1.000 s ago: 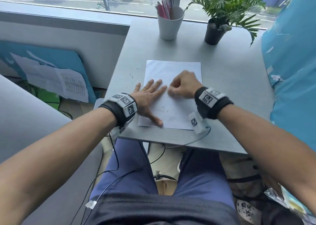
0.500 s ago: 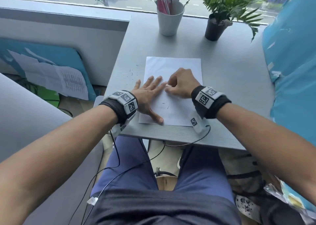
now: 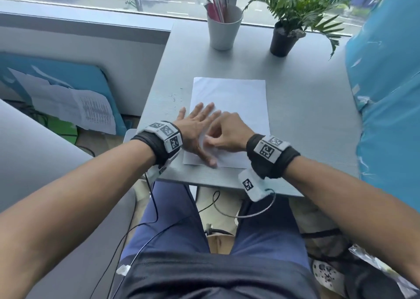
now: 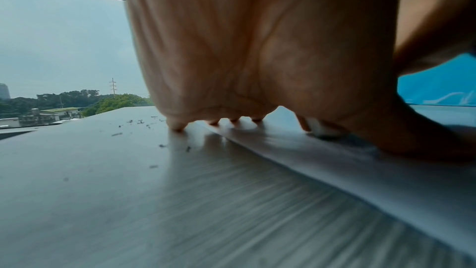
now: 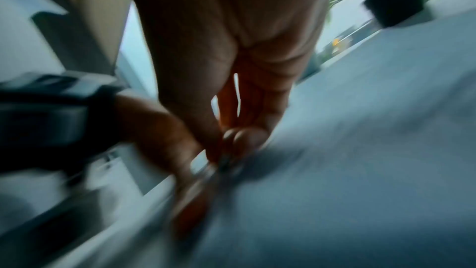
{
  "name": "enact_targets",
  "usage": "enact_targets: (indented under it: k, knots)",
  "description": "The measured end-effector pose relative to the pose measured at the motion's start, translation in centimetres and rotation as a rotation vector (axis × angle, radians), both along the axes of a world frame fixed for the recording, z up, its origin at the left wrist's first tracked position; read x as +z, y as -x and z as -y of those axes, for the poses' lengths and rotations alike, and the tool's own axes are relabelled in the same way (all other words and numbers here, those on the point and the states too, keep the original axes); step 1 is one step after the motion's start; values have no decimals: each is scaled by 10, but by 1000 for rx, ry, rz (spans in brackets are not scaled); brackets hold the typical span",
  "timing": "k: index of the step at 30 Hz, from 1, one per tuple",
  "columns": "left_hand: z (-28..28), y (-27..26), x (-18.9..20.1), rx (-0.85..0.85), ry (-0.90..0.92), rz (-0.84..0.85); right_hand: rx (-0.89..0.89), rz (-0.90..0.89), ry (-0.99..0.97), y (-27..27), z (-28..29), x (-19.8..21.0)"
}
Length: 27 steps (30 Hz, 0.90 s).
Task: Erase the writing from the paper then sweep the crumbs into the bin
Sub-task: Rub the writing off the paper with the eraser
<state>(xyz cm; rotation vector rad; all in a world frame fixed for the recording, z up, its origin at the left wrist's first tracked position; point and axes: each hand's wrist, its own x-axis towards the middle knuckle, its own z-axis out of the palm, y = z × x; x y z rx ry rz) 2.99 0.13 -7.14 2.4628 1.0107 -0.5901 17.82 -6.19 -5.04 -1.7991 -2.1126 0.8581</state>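
Rubbing too hard could crease or tear the paper if the flat left hand slips off it. The right hand pinches a small white eraser. White and nearly clean, the paper lies near the desk's front edge, crumbs scattered left of it.
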Motion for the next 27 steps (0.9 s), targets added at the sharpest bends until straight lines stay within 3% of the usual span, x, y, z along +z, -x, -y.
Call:
enact_targets:
  k: [3,7,11,12,15,16,19,20,23,27]
  knots:
    - [1,1,4,18,18,20,-226,18,-111,-25,-28,3]
    - [2,-2,0,9,-8,-16,57,13,6,10,9,0]
    - [2,-3,4,24,9,2,-212,5,-96,-26,-24,4]
    - [3,-3,5,26,13,-5,-210,9,-99,-25,-22,2]
    - [3,-6,4,15,0,-36,63,14,-7,-3,4,-1]
    - [2,-6,4,17,3,-36,64,11,16,-7,4,0]
    - [2,-5,4,21,10,-31,-163,16,-76,-37,-22,1]
    - [2,-5,4,24,9,-34,-173,17,-82,-36,-22,-1]
    - [1,-4,2,25,9,-31,59,23,2,-8,5,-2]
    - [1,-5,2,18,6,-20,-153,5,-76,-36,-18,0]
